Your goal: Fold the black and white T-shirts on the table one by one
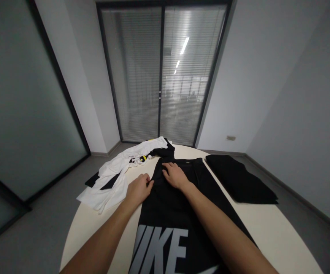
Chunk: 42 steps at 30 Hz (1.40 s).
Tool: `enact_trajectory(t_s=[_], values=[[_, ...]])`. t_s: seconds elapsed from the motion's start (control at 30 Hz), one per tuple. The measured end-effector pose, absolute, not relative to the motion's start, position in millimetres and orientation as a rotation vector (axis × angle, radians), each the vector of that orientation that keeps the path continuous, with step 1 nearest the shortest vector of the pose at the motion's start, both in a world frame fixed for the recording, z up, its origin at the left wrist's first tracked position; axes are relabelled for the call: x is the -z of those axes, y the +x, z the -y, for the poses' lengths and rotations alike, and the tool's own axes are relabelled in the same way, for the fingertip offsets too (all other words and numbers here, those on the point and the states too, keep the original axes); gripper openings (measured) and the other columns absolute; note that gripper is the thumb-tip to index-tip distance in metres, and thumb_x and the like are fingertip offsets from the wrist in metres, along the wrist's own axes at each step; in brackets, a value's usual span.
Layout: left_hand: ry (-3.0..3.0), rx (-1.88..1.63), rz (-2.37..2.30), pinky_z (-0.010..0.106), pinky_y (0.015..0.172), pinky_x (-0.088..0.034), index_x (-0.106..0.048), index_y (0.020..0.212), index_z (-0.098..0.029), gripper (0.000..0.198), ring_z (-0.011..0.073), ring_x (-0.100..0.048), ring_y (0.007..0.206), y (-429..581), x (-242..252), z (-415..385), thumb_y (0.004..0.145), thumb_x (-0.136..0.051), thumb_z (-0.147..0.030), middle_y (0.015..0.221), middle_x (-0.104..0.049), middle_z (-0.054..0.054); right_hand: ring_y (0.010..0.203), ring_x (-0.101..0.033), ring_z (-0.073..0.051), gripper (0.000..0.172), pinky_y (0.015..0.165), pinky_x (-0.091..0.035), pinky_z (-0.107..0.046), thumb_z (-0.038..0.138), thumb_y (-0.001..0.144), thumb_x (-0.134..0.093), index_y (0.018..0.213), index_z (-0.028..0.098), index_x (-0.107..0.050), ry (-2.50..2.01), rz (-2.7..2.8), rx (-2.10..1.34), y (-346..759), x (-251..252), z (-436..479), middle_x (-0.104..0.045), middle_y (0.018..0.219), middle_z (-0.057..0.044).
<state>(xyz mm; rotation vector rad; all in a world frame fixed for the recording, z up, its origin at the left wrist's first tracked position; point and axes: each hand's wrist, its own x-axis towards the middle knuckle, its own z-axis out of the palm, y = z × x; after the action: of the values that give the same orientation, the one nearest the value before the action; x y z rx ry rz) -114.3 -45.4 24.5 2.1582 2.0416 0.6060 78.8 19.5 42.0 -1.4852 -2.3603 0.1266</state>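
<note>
Black pants (167,205) lie spread on the round table, waist end away from me, with large grey letters across the near part. At their left edge, my left hand (139,188) is closed, its thumb and curled fingers pinching the cloth. My right hand (176,175) rests palm down on the upper part of the pants near the waistband, fingers stretched out and apart. My forearms cover part of the fabric, and the near end runs out of view.
White clothing (116,163) with black and yellow parts lies crumpled at the left and back of the cream table (270,224). A folded black garment (236,179) sits at the right edge. Beyond stand a glass door (136,76) with blinds and pale walls.
</note>
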Motion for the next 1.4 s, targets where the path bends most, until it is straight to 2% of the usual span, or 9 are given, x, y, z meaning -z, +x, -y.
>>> enact_trajectory(t_s=[0.23, 0.33, 0.5, 0.63, 0.73, 0.93, 1.07, 1.2, 1.4], values=[[2.152, -0.459, -2.176, 0.031, 0.073, -0.044, -0.062, 0.096, -0.019, 0.02, 0.0253, -0.069, 0.092, -110, -22, 44, 0.096, -0.051, -0.036, 0.098, -0.07, 0.011, 0.149, -0.027, -0.031, 0.057, 0.118, -0.025, -0.051, 0.049, 0.103, -0.034, 0.154, 0.023, -0.039, -1.5, 2.52, -0.316, 47, -16, -30, -0.034, 0.162, -0.008], [2.144, -0.429, -2.204, 0.032, 0.073, -0.045, -0.061, 0.096, -0.017, 0.02, 0.0267, -0.069, 0.093, -107, -24, 45, 0.097, -0.049, -0.033, 0.1, -0.07, 0.013, 0.15, -0.027, -0.03, 0.057, 0.119, -0.023, -0.049, 0.049, 0.104, -0.032, 0.154, 0.024, -0.039, -1.482, 2.516, -0.313, 47, -16, -28, -0.034, 0.162, -0.007], [2.1, -0.524, -2.148, 0.03, 0.071, -0.043, -0.057, 0.097, -0.02, 0.013, 0.0237, -0.069, 0.09, -105, -25, 45, 0.098, -0.05, -0.031, 0.096, -0.071, 0.01, 0.134, -0.046, -0.029, 0.049, 0.109, -0.038, -0.046, 0.046, 0.104, -0.036, 0.139, 0.018, -0.056, -1.454, 2.423, -0.157, 58, -22, -22, -0.054, 0.145, -0.013], [2.042, -0.833, -1.965, 0.028, 0.07, -0.042, -0.053, 0.096, -0.022, 0.008, 0.0217, -0.068, 0.088, -100, -21, 46, 0.094, -0.058, -0.028, 0.093, -0.069, 0.005, 0.133, -0.048, -0.025, 0.047, 0.109, -0.038, -0.04, 0.04, 0.103, -0.043, 0.14, 0.014, -0.053, -1.344, 2.453, -0.239, 69, -23, -21, -0.056, 0.143, -0.014], [1.949, -1.047, -1.797, 0.027, 0.071, -0.043, -0.052, 0.094, -0.023, 0.012, 0.019, -0.067, 0.083, -93, -17, 48, 0.09, -0.063, -0.024, 0.093, -0.068, 0.002, 0.124, -0.055, -0.023, 0.036, 0.105, -0.04, -0.036, 0.035, 0.102, -0.044, 0.126, 0.016, -0.064, -1.336, 2.366, -0.232, 74, -28, -20, -0.064, 0.131, -0.012], [1.666, -1.296, -1.444, 0.026, 0.07, -0.047, -0.053, 0.093, -0.022, 0.016, 0.0141, -0.065, 0.069, -79, -11, 49, 0.081, -0.064, -0.018, 0.091, -0.069, 0.001, 0.099, -0.068, -0.02, 0.038, 0.086, -0.046, -0.028, 0.042, 0.102, -0.042, 0.11, 0.018, -0.07, -1.429, 2.092, -0.612, 75, -37, -15, -0.074, 0.107, -0.009], [1.477, -1.353, -1.238, 0.028, 0.076, -0.05, -0.052, 0.087, -0.02, 0.022, 0.0139, -0.066, 0.076, -69, -12, 53, 0.072, -0.067, -0.014, 0.102, -0.072, 0.005, 0.092, -0.068, -0.022, 0.039, 0.079, -0.046, -0.028, 0.049, 0.087, -0.065, 0.105, 0.014, -0.07, -1.604, 1.845, -0.81, 73, -39, -20, -0.074, 0.098, -0.009], [1.433, -1.303, -1.121, 0.027, 0.074, -0.051, -0.051, 0.082, -0.02, 0.023, 0.0189, -0.068, 0.09, -58, -17, 64, 0.068, -0.069, -0.015, 0.103, -0.069, 0.007, 0.086, -0.066, -0.021, 0.051, 0.073, -0.046, -0.026, 0.025, 0.067, -0.082, 0.113, 0.01, -0.067, -1.661, 1.678, -0.999, 74, -39, -28, -0.072, 0.094, -0.008], [1.603, -1.238, -0.875, 0.036, 0.093, -0.053, -0.053, 0.096, -0.02, 0.017, 0.0198, -0.067, 0.107, -49, -23, 78, 0.081, -0.052, -0.011, 0.111, -0.065, 0.008, 0.055, -0.054, -0.012, 0.051, 0.05, -0.039, -0.022, 0.009, 0.071, -0.066, 0.121, 0.01, -0.064, -1.526, 1.549, -1.291, 89, -38, -28, -0.067, 0.074, -0.002]])
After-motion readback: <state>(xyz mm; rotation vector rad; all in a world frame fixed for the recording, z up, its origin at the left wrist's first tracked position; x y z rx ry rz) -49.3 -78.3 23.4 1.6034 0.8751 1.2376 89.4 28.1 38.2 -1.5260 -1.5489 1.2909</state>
